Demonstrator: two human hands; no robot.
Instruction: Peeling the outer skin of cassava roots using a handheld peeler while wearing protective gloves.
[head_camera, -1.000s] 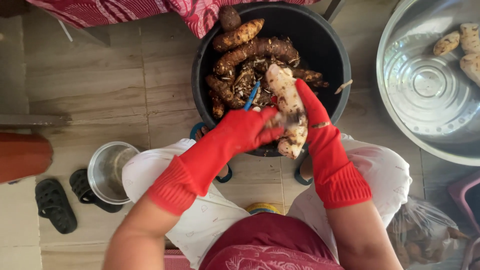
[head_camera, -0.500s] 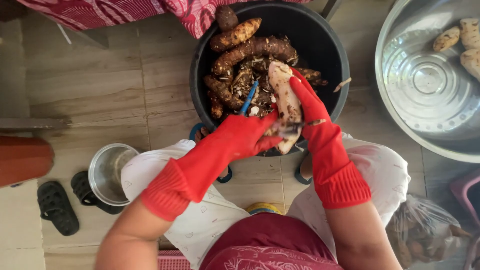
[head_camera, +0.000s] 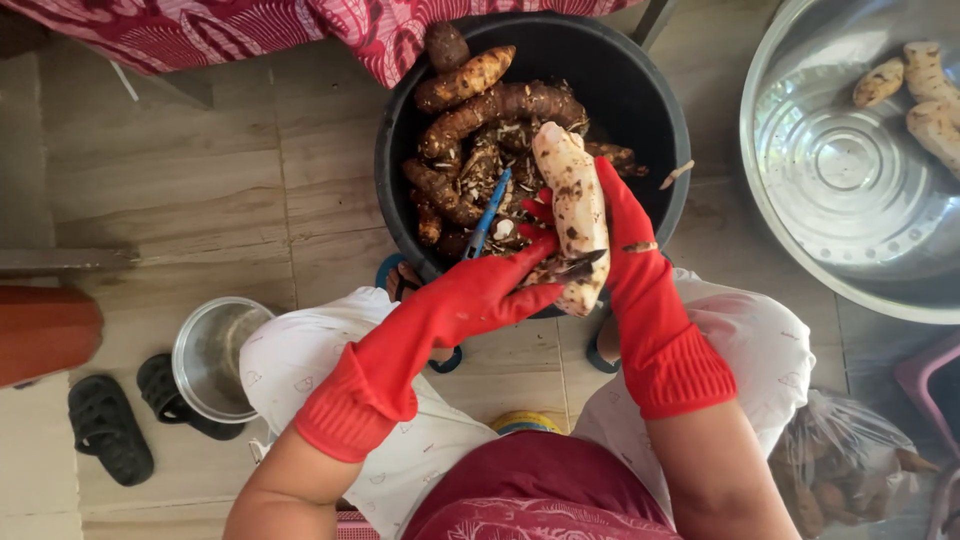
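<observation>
- Right hand grips the half-peeled cassava root above the black tub, long axis pointing away.
- Left hand, closed on the blue-handled peeler, sits just left.

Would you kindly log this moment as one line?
left hand: blue-handled peeler | right hand: half-peeled root | under: black tub of roots

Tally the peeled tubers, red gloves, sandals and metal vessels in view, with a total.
Peeled tubers: 4, one held, three in the basin
Red gloves: 2, left, right
Black sandals: 2
Metal vessels: 2, basin, pot
Total: 10
</observation>
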